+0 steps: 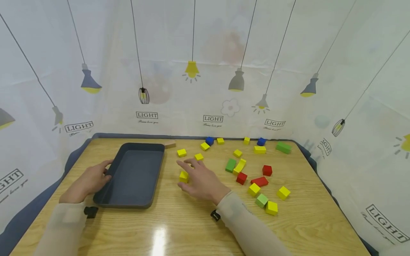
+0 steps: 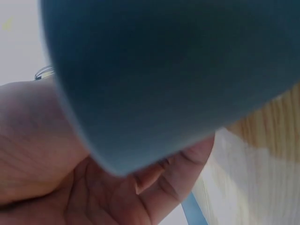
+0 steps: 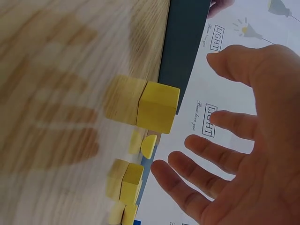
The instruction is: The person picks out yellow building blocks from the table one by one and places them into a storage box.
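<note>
A dark grey rectangular tray (image 1: 134, 177) lies on the left of the wooden table. My left hand (image 1: 91, 181) grips its left side, thumb at the rim; in the left wrist view the curled fingers (image 2: 173, 187) show below the tray's blurred wall (image 2: 178, 93). Over the table right of the tray, my right hand (image 1: 203, 181) hovers with spread fingers, holding nothing. Just by its thumb and fingers sits a yellow block (image 1: 184, 176), partly hidden by them in the head view. The right wrist view shows this yellow block (image 3: 158, 108) apart from the hand.
Several yellow, red, green and blue blocks lie scattered on the right, among them a red cube (image 1: 241, 178), a green block (image 1: 230, 165) and a blue block (image 1: 209, 140). A tan wooden piece (image 1: 170, 144) lies beside the tray's far right corner. A printed white curtain (image 1: 192, 117) surrounds the table.
</note>
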Demonstrator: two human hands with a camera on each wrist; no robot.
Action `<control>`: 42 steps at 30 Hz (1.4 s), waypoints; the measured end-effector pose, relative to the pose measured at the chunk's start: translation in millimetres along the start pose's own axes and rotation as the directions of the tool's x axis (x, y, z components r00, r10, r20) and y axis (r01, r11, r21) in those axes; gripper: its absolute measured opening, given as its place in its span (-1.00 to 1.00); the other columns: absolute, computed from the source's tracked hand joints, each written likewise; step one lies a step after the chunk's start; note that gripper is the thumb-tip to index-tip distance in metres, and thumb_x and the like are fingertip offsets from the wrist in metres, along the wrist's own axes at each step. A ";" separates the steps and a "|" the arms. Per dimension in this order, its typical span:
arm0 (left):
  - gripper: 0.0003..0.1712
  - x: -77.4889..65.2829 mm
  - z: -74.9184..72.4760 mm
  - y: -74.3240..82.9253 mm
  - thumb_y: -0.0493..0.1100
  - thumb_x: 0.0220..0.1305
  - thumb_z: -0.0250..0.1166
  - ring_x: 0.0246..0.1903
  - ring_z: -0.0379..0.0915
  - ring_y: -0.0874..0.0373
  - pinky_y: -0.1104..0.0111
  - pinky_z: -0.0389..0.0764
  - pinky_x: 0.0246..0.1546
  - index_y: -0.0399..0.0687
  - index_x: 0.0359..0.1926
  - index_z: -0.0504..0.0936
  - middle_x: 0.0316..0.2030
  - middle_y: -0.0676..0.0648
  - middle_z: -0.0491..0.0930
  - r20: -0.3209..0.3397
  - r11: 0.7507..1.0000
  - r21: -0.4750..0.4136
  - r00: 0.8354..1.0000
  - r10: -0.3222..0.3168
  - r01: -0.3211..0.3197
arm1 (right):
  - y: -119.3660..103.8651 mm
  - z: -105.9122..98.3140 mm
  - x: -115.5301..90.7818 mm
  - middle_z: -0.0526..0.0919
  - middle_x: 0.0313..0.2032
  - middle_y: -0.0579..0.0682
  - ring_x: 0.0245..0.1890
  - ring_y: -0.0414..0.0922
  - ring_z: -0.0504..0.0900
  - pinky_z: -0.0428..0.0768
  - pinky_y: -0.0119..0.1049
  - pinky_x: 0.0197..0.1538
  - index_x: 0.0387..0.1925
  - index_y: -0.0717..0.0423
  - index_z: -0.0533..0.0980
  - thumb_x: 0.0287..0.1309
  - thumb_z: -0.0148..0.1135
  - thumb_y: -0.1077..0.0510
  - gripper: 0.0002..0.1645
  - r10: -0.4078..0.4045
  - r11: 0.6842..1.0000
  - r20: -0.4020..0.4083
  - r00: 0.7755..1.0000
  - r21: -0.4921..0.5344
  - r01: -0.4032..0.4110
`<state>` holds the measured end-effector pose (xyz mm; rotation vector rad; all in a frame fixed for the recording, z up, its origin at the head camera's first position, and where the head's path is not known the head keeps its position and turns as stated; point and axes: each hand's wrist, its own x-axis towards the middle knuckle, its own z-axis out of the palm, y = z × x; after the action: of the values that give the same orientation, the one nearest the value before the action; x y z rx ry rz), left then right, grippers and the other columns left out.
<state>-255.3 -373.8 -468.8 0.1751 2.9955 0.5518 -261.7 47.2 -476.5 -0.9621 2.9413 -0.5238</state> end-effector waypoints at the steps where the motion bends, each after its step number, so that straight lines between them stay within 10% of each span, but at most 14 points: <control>1: -0.20 -0.2 -0.2 0.3 -0.40 0.52 0.33 0.08 0.76 -0.57 -0.33 0.79 0.09 -0.63 0.64 0.28 0.14 -0.70 0.71 -0.002 1.000 0.002 1.000 0.001 -0.001 | -0.5 0.5 1.0 0.46 0.70 -0.01 0.59 0.07 0.58 0.85 0.10 0.36 0.88 -0.33 0.22 0.63 0.41 -0.28 -0.01 0.001 1.000 0.004 1.000 -0.004 -0.001; 8: -0.22 -1.8 -1.7 3.3 -0.39 0.54 0.33 0.10 0.75 -0.58 -0.34 0.78 0.12 -0.64 0.63 0.28 0.15 -0.72 0.69 0.001 1.000 0.014 1.000 -0.004 0.004 | -5.2 3.0 7.8 0.59 0.56 0.03 0.50 0.02 0.64 0.74 0.01 0.54 0.77 -0.21 0.44 0.67 0.43 -0.09 -0.21 0.003 1.000 0.056 0.998 0.010 -0.004; 24: -0.21 -1.6 -0.1 1.1 -0.36 0.53 0.37 0.13 0.74 -0.62 -0.37 0.76 0.13 -0.62 0.62 0.30 0.15 -0.71 0.70 0.003 1.000 0.024 1.000 0.001 -0.001 | -13.9 7.3 18.7 0.76 0.30 0.06 0.14 -0.16 0.72 0.79 -0.36 0.27 0.45 0.04 0.74 0.66 0.35 0.27 -0.54 -0.030 0.997 0.087 0.996 0.070 0.024; 42: -0.20 -0.4 -0.8 4.8 -0.37 0.53 0.36 0.13 0.72 -0.64 -0.39 0.74 0.12 -0.61 0.63 0.27 0.17 -0.72 0.68 0.009 0.999 0.043 1.000 -0.015 0.014 | -95.0 4.7 41.1 0.78 0.21 -0.05 0.07 -0.24 0.73 0.69 -0.58 0.16 0.44 -0.03 0.74 0.66 0.42 0.19 -0.56 -0.323 0.939 0.051 0.945 -0.105 0.327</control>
<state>-254.6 -369.7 -466.3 0.1582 2.9987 0.4847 -240.1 -49.8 -447.0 -1.4690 2.8191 -0.3424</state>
